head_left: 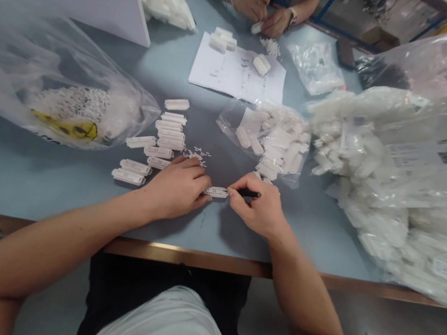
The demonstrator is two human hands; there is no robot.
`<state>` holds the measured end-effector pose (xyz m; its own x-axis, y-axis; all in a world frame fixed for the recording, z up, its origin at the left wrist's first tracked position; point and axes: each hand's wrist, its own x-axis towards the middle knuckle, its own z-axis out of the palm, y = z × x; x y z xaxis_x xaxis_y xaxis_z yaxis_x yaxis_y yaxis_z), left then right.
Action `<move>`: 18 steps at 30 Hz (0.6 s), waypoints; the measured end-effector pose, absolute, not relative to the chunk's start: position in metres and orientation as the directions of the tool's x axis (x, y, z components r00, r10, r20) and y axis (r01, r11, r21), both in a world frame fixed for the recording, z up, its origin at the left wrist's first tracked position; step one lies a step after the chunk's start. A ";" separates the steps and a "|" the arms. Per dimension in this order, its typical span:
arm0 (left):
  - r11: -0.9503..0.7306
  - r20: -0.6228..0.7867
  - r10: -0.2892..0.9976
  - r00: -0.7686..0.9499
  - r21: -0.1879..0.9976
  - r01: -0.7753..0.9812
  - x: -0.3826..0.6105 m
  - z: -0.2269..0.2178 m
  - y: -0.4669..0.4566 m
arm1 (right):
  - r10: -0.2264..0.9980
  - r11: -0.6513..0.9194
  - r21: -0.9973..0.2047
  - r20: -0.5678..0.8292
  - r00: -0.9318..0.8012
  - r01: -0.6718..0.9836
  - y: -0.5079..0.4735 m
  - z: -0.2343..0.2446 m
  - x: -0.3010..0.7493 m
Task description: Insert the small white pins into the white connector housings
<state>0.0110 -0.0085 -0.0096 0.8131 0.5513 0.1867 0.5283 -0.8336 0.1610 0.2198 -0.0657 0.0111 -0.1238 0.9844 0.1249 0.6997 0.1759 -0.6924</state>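
A small white plastic connector block (216, 192) lies on the grey table (32, 181) between my hands. My left hand (177, 187) is closed around its left end and presses it down. My right hand (258, 205) is pinched on a thin black tool (248, 193) whose tip touches the block's right end. Several finished-looking white blocks (159, 139) lie in rows just left of my left hand. Tiny white pins (195, 155) are scattered beside them.
A clear bag of white blocks (273, 139) lies open behind my hands. A very large bag of parts (409, 187) fills the right side, another bag (56, 88) the left. Across the table a person's hands (265, 8) work on a white part above a paper sheet (234, 75).
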 end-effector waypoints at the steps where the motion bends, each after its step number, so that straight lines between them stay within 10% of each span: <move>1: -0.833 0.185 0.552 0.813 0.163 0.529 0.011 -0.010 -0.008 | 0.985 0.174 -0.693 0.120 -0.126 0.699 -0.066 0.011 0.220; 18: -0.830 0.174 0.556 0.813 0.181 0.528 0.011 -0.010 -0.008 | 0.976 0.215 -0.690 0.122 -0.181 0.691 -0.065 0.012 0.217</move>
